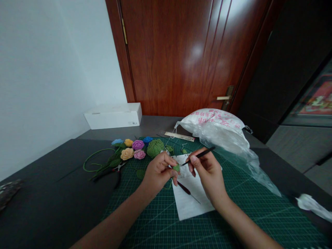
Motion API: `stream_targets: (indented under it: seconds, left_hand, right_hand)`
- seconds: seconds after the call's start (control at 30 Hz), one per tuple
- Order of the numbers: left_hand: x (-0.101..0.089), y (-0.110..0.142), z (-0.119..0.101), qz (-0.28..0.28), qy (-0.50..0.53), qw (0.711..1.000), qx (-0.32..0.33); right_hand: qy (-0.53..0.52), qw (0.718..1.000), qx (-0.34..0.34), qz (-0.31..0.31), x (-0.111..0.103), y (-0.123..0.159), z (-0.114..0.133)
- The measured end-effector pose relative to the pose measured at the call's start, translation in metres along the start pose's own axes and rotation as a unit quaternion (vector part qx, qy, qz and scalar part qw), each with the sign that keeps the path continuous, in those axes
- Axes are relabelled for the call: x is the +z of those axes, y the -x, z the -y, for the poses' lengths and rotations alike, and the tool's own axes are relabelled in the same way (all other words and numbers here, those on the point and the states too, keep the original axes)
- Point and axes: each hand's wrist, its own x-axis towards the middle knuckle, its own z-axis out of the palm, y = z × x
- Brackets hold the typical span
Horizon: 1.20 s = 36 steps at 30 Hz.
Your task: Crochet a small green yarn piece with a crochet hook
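Observation:
My left hand (162, 169) pinches a small green crocheted piece (176, 167) between thumb and fingertips. In my right hand (204, 169) is a slim black pen-like tool (201, 155), held like a pencil, its tip close to the green piece. Whether the tip touches it I cannot tell. Under both hands lies a white sheet of paper (193, 204), and on it a thin metal tool with a dark red handle (184, 187). Just beyond my left hand sit a ball of green yarn (155, 148) and a green crocheted leaf (140, 173).
A green cutting mat (155, 221) covers much of the dark table (64, 207). Crocheted flowers (127, 154) and black-handled pliers (118, 169) lie left. Behind are a white box (114, 116), a ruler (179, 136) and a large plastic bag (220, 124).

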Motion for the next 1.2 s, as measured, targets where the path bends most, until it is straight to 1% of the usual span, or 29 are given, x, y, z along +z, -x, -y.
stream_targets:
  seconds: [0.17, 0.3, 0.4, 0.5, 0.6, 0.7, 0.77, 0.97, 1.2]
  left_hand:
    - [0.001, 0.002, 0.001, 0.007, 0.012, 1.0, -0.017]
    - [0.001, 0.003, 0.002, 0.021, 0.019, 0.999, -0.037]
    - [0.001, 0.005, 0.003, 0.028, 0.023, 0.998, -0.051]
    - [0.002, 0.006, 0.004, 0.034, 0.027, 0.997, -0.067]
    - [0.003, 0.007, 0.004, 0.033, 0.031, 0.996, -0.075]
    - [0.003, 0.006, 0.003, 0.028, 0.032, 0.997, -0.072]
    - [0.003, 0.004, 0.002, 0.022, 0.03, 0.997, -0.067]
    - [0.003, 0.002, 0.002, 0.009, 0.025, 0.998, -0.052]
    - [0.002, 0.003, 0.002, 0.007, 0.018, 0.999, -0.038]
  right_hand:
    - [-0.009, 0.999, 0.023, 0.023, 0.001, -0.001, 0.0]
    - [-0.037, 0.995, 0.054, 0.073, 0.0, -0.004, -0.001]
    - [-0.046, 0.992, 0.06, 0.098, 0.0, -0.002, -0.005]
    - [-0.03, 0.993, 0.037, 0.106, 0.002, 0.002, -0.011]
    - [0.004, 0.992, -0.019, 0.122, 0.002, 0.004, -0.014]
    - [0.042, 0.987, -0.07, 0.142, 0.0, 0.001, -0.011]
    - [0.057, 0.986, -0.077, 0.137, -0.004, -0.002, -0.007]
    - [0.025, 0.995, -0.077, 0.058, -0.01, -0.009, 0.005]
    - [0.027, 0.996, -0.053, 0.06, -0.008, -0.006, -0.001]
